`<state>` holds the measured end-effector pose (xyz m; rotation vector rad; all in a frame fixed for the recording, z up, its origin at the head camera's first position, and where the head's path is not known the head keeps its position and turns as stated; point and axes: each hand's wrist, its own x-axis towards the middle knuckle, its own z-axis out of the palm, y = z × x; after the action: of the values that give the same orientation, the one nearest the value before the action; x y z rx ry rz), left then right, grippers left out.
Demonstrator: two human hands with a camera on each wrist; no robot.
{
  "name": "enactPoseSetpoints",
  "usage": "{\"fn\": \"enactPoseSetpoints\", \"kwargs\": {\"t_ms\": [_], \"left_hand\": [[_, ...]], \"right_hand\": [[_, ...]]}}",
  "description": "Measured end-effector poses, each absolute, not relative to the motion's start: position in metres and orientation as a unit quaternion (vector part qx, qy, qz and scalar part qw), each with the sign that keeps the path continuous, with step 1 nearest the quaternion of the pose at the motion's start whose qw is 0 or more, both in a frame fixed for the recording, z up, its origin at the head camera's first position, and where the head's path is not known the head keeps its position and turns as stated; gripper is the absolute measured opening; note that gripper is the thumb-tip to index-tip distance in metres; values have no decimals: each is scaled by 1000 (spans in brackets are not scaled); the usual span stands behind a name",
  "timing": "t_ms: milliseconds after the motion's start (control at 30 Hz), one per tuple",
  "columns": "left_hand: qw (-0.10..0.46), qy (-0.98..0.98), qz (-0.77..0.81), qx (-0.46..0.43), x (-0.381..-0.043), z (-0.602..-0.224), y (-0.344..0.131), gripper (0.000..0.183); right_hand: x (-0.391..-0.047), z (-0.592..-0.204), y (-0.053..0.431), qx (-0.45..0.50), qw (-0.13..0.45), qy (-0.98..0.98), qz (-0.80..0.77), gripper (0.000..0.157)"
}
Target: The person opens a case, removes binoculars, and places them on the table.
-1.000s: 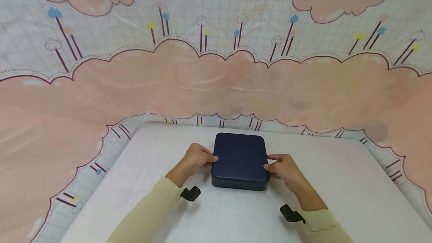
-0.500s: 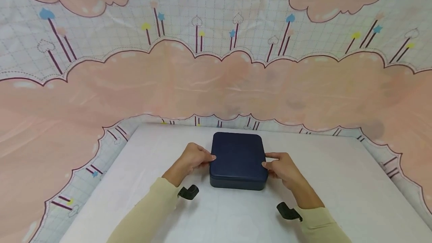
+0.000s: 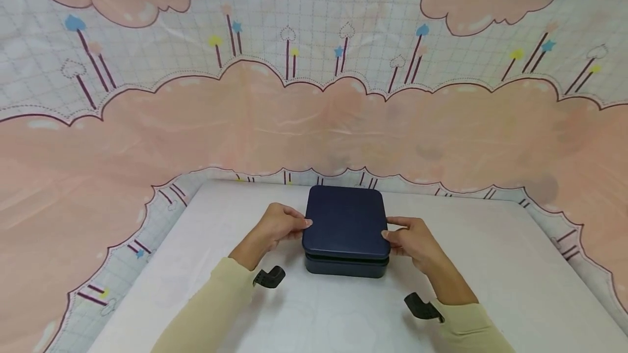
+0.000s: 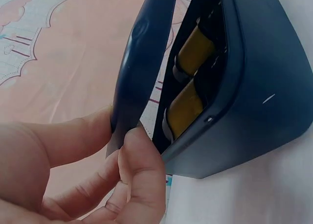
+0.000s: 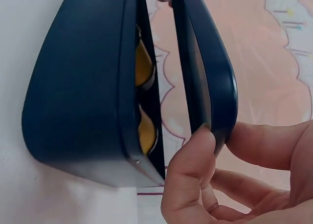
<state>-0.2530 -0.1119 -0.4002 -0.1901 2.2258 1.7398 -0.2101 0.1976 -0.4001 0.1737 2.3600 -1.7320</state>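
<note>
At the left, a light beige sleeve [image 3: 201,304] extends over the white table [image 3: 162,266], with a small black device [image 3: 270,277] at its cuff. The person's left hand [image 3: 278,226] pinches the left edge of a smooth, dark blue, square lid with rounded corners [image 3: 345,219], thumb on top and fingers below. At centre, that lid is raised over a matching dark blue, rounded-corner box [image 3: 345,267], which rests on the table; a gap separates the two along the near side. Through the gap, the left wrist view shows two rounded yellow items with pale ends [image 4: 185,106] seated side by side within the box; their nature cannot be determined. The person's right hand [image 3: 414,241] grasps the lid's right edge between thumb and fingers. Farther right are a second black device [image 3: 423,308] and a matching beige sleeve [image 3: 471,326]. Behind the table hangs a cloud-printed pink and white sheet [image 3: 314,124].
</note>
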Motion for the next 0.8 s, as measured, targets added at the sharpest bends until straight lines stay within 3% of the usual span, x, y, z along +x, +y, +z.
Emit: {"fn": "enactPoseSetpoints", "kwargs": {"t_ms": [800], "left_hand": [[144, 763, 625, -76, -240, -390, -138, 17]], "right_hand": [[-201, -396, 178, 44, 99, 788, -606, 59]]}}
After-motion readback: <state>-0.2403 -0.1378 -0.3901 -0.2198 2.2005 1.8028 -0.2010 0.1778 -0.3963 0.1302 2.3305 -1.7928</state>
